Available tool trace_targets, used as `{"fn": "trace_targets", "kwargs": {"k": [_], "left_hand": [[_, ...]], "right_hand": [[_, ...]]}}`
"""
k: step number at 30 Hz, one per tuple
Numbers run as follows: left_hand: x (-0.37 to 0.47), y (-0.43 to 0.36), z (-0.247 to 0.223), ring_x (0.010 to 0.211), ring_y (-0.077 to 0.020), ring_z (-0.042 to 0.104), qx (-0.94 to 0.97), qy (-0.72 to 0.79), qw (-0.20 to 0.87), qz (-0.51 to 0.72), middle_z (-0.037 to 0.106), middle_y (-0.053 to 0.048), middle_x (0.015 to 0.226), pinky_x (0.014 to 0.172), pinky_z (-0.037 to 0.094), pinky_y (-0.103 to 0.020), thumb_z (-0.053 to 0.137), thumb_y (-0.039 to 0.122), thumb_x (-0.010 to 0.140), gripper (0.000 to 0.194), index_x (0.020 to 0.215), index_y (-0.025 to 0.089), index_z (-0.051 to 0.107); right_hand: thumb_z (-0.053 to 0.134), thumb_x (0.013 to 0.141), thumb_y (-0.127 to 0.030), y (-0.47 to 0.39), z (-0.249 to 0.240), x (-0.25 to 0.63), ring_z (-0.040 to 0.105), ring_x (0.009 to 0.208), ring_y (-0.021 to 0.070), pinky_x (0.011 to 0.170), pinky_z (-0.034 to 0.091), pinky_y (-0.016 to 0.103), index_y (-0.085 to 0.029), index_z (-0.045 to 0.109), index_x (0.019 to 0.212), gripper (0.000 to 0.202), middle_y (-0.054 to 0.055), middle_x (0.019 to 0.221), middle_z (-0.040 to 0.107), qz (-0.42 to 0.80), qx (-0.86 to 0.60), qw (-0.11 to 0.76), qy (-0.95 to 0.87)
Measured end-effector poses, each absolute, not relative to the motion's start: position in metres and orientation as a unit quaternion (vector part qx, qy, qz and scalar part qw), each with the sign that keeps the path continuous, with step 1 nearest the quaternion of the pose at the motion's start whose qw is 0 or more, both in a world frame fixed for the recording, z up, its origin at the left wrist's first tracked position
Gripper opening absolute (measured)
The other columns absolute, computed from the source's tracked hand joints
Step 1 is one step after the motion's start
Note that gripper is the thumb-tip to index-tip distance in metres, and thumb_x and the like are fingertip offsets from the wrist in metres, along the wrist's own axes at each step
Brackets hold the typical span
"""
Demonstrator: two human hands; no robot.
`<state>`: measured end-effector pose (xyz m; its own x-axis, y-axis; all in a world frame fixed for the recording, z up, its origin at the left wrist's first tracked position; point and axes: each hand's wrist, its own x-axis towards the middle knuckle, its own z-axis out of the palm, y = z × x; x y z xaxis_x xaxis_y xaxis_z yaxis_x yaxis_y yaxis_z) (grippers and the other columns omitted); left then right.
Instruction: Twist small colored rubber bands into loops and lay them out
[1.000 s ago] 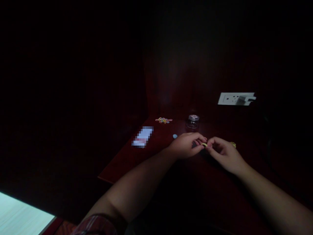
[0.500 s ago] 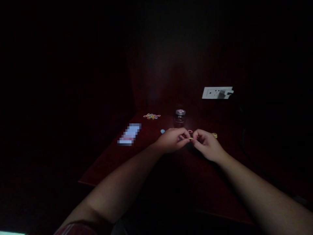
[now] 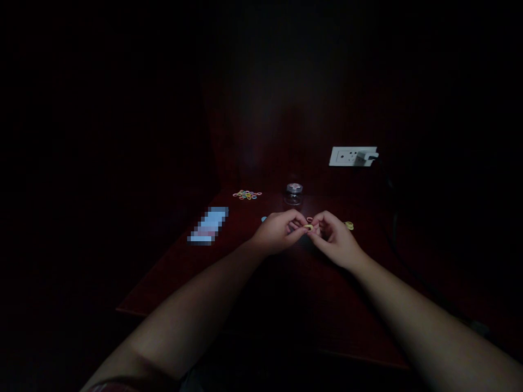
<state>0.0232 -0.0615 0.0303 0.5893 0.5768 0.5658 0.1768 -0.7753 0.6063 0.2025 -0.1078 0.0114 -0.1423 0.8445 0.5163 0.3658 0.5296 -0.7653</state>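
Note:
Between my fingertips, in the middle of the head view, is a small yellow hair tie [image 3: 309, 227]. My left hand [image 3: 280, 231] pinches it from the left, and my right hand [image 3: 335, 238] pinches it from the right. Just behind the hands lies a pink-orange hair tie [image 3: 309, 219]. Some yellow hair ties [image 3: 348, 225] rest beyond my right knuckles. A blue one [image 3: 264, 219] shows partly past my left hand. Farther back on the left is a loose pile of several multicoloured hair ties [image 3: 247, 195].
A clear jar [image 3: 294, 195] with a lid stands behind the hands on the dark red table [image 3: 163, 283]. To the left lies a blurred-out phone [image 3: 208, 225]. A wall socket [image 3: 353, 156] holds a white plug, its dark cable running down the right side.
The view has shifted slightly, moving the scene a little to the left. Between my fingers the yellow hair tie has turned, so its loop shows more open.

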Motion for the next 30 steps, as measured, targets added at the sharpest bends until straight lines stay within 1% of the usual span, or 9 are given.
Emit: {"fn": "trace_targets", "kwargs": {"k": [4, 9, 12, 14, 16, 18, 21, 26, 30], "left_hand": [[0.023, -0.062, 0.032, 0.071, -0.0091, 0.064, 0.852, 0.226, 0.256, 0.397, 0.069, -0.003, 0.082, 0.063, 0.050, -0.018, 0.061, 0.027, 0.082, 0.016, 0.092, 0.015, 0.061], [0.023, -0.060, 0.029, 0.074, -0.0091, 0.064, 0.853, 0.223, 0.251, 0.400, 0.069, -0.003, 0.086, 0.067, 0.051, -0.018, 0.060, 0.026, 0.083, 0.017, 0.096, 0.014, 0.060], [0.022, -0.057, 0.027, 0.074, -0.0088, 0.064, 0.850, 0.231, 0.246, 0.405, 0.070, -0.003, 0.087, 0.068, 0.051, -0.019, 0.059, 0.024, 0.083, 0.017, 0.097, 0.015, 0.059], [0.022, -0.057, 0.027, 0.074, -0.0088, 0.064, 0.848, 0.239, 0.238, 0.408, 0.070, -0.003, 0.088, 0.067, 0.051, -0.019, 0.058, 0.024, 0.084, 0.016, 0.097, 0.015, 0.059], [0.021, -0.057, 0.028, 0.073, -0.0088, 0.063, 0.847, 0.249, 0.231, 0.409, 0.069, -0.003, 0.087, 0.067, 0.051, -0.019, 0.058, 0.024, 0.083, 0.016, 0.096, 0.015, 0.060], [0.021, -0.057, 0.029, 0.072, -0.0089, 0.062, 0.845, 0.259, 0.229, 0.408, 0.069, -0.003, 0.088, 0.067, 0.051, -0.020, 0.058, 0.024, 0.083, 0.016, 0.096, 0.015, 0.061], [0.020, -0.057, 0.030, 0.072, -0.0090, 0.062, 0.842, 0.270, 0.232, 0.406, 0.068, -0.004, 0.088, 0.068, 0.051, -0.021, 0.057, 0.024, 0.083, 0.017, 0.097, 0.015, 0.061], [0.021, -0.056, 0.028, 0.073, -0.0094, 0.061, 0.840, 0.274, 0.233, 0.406, 0.068, -0.004, 0.089, 0.068, 0.051, -0.021, 0.057, 0.025, 0.084, 0.017, 0.097, 0.015, 0.061], [0.021, -0.057, 0.027, 0.072, -0.0088, 0.061, 0.846, 0.267, 0.233, 0.399, 0.068, -0.004, 0.090, 0.068, 0.050, -0.021, 0.056, 0.023, 0.083, 0.015, 0.095, 0.015, 0.061]], "right_hand": [[0.059, 0.084, -0.035, -0.108, 0.012, 0.202, 0.048, 0.064, 0.0139, 0.059, 0.042, 0.026, -0.021, 0.050, 0.082, 0.016, 0.001, 0.072, 0.052, 0.205, -0.436, 0.488, -0.728], [0.054, 0.087, -0.035, -0.108, 0.016, 0.207, 0.052, 0.069, 0.0151, 0.063, 0.043, 0.027, -0.020, 0.053, 0.080, 0.017, 0.002, 0.074, 0.055, 0.176, -0.447, 0.470, -0.740], [0.053, 0.086, -0.038, -0.098, 0.019, 0.227, 0.054, 0.069, 0.0150, 0.063, 0.043, 0.026, -0.019, 0.054, 0.081, 0.020, 0.003, 0.074, 0.058, 0.178, -0.472, 0.484, -0.715], [0.053, 0.085, -0.040, -0.088, 0.020, 0.250, 0.055, 0.066, 0.0141, 0.061, 0.044, 0.026, -0.019, 0.053, 0.078, 0.023, 0.002, 0.071, 0.059, 0.174, -0.530, 0.504, -0.659], [0.052, 0.083, -0.041, -0.079, 0.018, 0.275, 0.053, 0.056, 0.0121, 0.054, 0.042, 0.024, -0.019, 0.050, 0.072, 0.024, 0.000, 0.065, 0.057, 0.152, -0.638, 0.506, -0.559], [0.053, 0.081, -0.036, -0.073, 0.014, 0.297, 0.051, 0.050, 0.0121, 0.047, 0.039, 0.024, -0.019, 0.050, 0.070, 0.021, 0.000, 0.060, 0.056, 0.141, -0.683, 0.494, -0.520], [0.059, 0.076, -0.031, -0.070, 0.005, 0.316, 0.049, 0.044, 0.0117, 0.042, 0.035, 0.023, -0.018, 0.052, 0.065, 0.018, 0.001, 0.054, 0.056, 0.131, -0.716, 0.473, -0.497], [0.059, 0.073, -0.025, -0.064, -0.006, 0.323, 0.051, 0.043, 0.0116, 0.041, 0.034, 0.022, -0.017, 0.056, 0.064, 0.013, 0.002, 0.051, 0.059, 0.123, -0.740, 0.436, -0.497], [0.059, 0.072, -0.025, -0.064, -0.006, 0.322, 0.052, 0.043, 0.0149, 0.043, 0.035, 0.026, -0.017, 0.056, 0.063, 0.013, 0.004, 0.050, 0.059, 0.122, -0.758, 0.403, -0.499]]}}
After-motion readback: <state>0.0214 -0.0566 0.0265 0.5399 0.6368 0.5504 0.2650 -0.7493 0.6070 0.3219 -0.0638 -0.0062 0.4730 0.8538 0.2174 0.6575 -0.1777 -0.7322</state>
